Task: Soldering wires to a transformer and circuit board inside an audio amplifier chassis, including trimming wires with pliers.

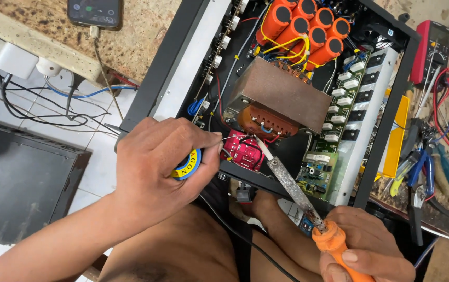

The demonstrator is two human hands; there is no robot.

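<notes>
Orange plastic fills the right hand (365,245), which is wrapped tight around the handle of a soldering iron (297,193) at the near edge of the view. From that grip the iron's long axis runs up and to the left, away from the person, its dark, scorched shaft narrowing to a tip that points at the base of the transformer (282,99), close above the red circuit board (244,151).

Left of that tip, the left hand (162,162) is curled around a small spool of solder (187,164) (blue rim, yellow face), thumb and fingers pressed together on it. A thin strand of solder wire leaves the fingertips and runs rightward, roughly level, towards the iron's tip; whether the two touch is too fine to tell.

Beyond both grips lies the open black chassis (182,57), with a green board (318,169) just right of the iron's shaft. Farther still, past the transformer, a cluster of orange capacitors (303,28) stands at the chassis's far end. Well to the right of the chassis lie pliers (423,172) and a red multimeter (431,49); far to the left, a phone (95,13) rests on the bench.
</notes>
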